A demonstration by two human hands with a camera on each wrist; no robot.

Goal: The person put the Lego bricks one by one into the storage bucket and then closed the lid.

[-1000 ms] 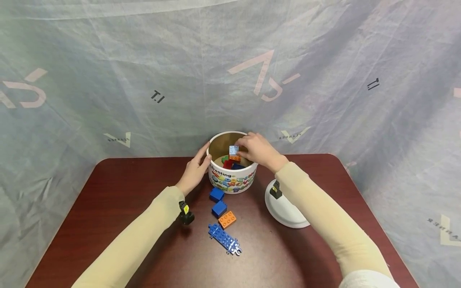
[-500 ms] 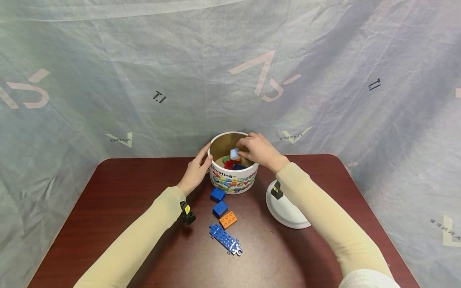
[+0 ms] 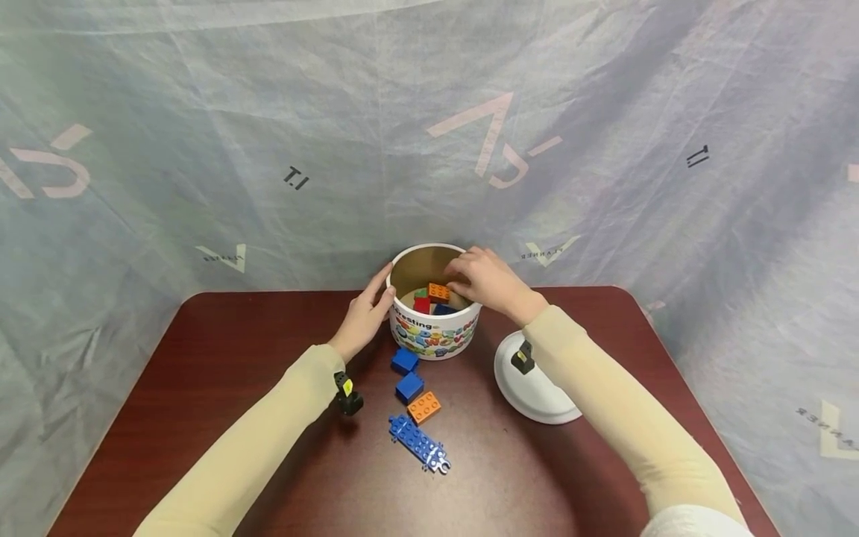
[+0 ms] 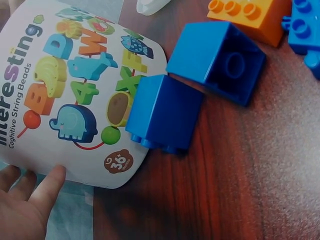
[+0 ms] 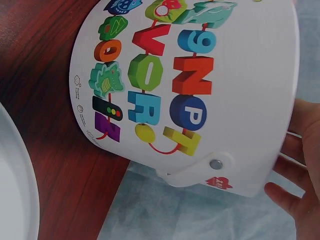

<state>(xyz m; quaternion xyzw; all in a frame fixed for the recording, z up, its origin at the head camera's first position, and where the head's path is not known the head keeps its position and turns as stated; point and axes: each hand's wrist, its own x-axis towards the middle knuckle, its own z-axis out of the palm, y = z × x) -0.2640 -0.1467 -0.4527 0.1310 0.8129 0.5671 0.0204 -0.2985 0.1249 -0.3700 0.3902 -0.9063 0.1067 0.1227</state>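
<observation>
My left hand (image 3: 362,321) rests against the left side of a round white bucket (image 3: 446,344) with printed letters, its fingers fairly straight. Over the bucket's right rim reaches my right hand (image 3: 493,283), fingers loosely bent, with nothing showing between fingertips and thumb. Inside the bucket lie an orange brick (image 3: 439,291), a red brick (image 3: 421,305), a green piece (image 3: 420,293) and a dark blue piece (image 3: 444,309). In the right wrist view the right hand (image 5: 302,165) shows behind the bucket's edge (image 5: 240,100); its fingertips are partly hidden.
In front of the bucket, two blue bricks (image 4: 167,112), an orange brick (image 3: 424,408) and a long blue studded base (image 3: 419,444) lie on the dark red table (image 3: 268,388). A white lid (image 3: 537,388) lies under my right forearm. A grey cloth (image 3: 335,149) hangs behind.
The light blue brick in my right hand went down into the bucket and is out of sight now. The right hand has drawn back slightly to the right. My left hand stays put.
</observation>
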